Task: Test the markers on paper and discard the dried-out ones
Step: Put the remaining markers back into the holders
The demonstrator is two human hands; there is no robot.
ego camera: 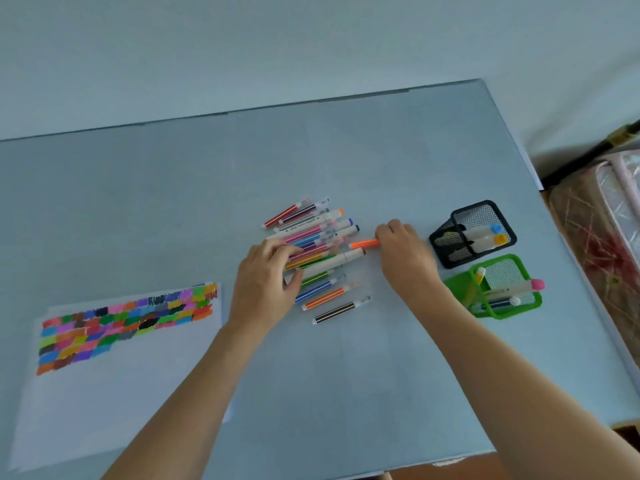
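Several markers (313, 237) lie in a loose row on the blue-grey table (346, 150). My left hand (266, 282) grips a thick white marker (332, 263) at the left side of the pile. My right hand (403, 254) pinches an orange marker (363, 243) at the pile's right side. A white paper sheet (114, 382) covered with many coloured test patches lies at the front left.
A black mesh holder (472, 233) with a few markers and a green mesh holder (498, 287) with a few more lie on their sides at the right. The table's right edge borders a patterned bed or cover (595, 237).
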